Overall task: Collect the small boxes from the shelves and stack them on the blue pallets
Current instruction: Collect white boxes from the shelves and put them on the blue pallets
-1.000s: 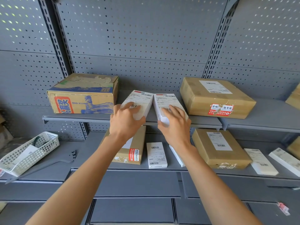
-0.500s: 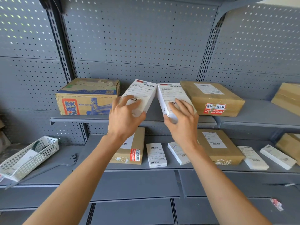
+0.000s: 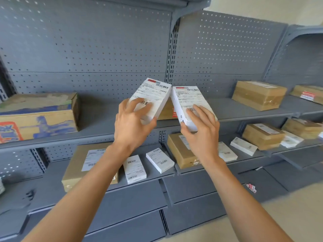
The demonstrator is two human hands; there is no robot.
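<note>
Collection step: my left hand (image 3: 130, 124) grips one white box (image 3: 151, 97), my right hand (image 3: 202, 135) another (image 3: 189, 103), both above the upper shelf (image 3: 97, 135). Next: carry to pallets, unseen.

left hand (image 3: 132, 126) gripping white box (image 3: 152, 96), right hand (image 3: 202, 131) gripping second white box (image 3: 189, 103)

Two bare forearms are showing, entering from seven and five o'clock. The left hand (image 3: 130, 126) and right hand (image 3: 203, 135) are wearing no gloves, rings or watches. No sleeve is reaching either wrist; both arms are appearing uncovered to the frame's edge.
</note>
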